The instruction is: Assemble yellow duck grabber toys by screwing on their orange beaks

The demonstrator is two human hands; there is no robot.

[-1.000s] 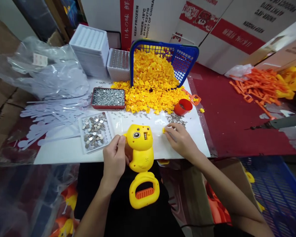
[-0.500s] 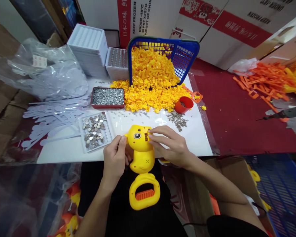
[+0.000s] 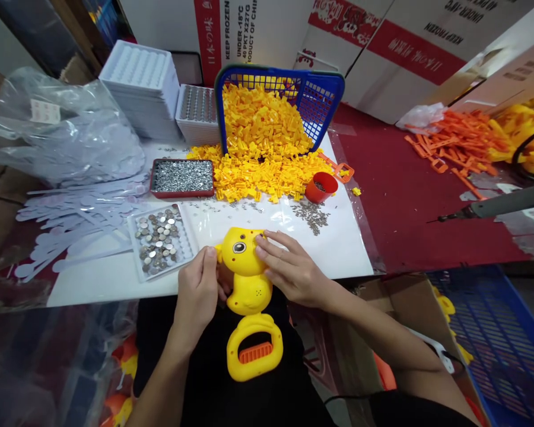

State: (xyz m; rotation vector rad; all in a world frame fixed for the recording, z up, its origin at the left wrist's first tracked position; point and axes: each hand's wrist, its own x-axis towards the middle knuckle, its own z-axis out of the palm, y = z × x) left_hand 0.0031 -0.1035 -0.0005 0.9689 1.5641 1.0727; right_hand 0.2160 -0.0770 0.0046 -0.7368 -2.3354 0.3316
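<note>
Yellow plastic makes up the duck-shaped toy (image 3: 248, 284), held tilted over the lap at the near edge of the white-covered worktop (image 3: 345, 255), its looped handle (image 3: 253, 372) pointing back toward the wearer. The left hand (image 3: 199, 283) has thumb and forefinger clamped on the nub at the side of the head. The right hand (image 3: 297, 270) lays slightly parted fingers against the head's opposite side; I cannot tell whether they pinch anything there, since they hide that patch. By the look of it, the step in hand is pressing or fitting something small into the head. The next move calls for a steady left grip and a straight, gentle push from the right fingertips, then a check that everything sits flush. Beyond lie a heap of yellow clips (image 3: 267, 178) and scattered screws (image 3: 314, 218), just beside a red cup (image 3: 312, 191).
</note>
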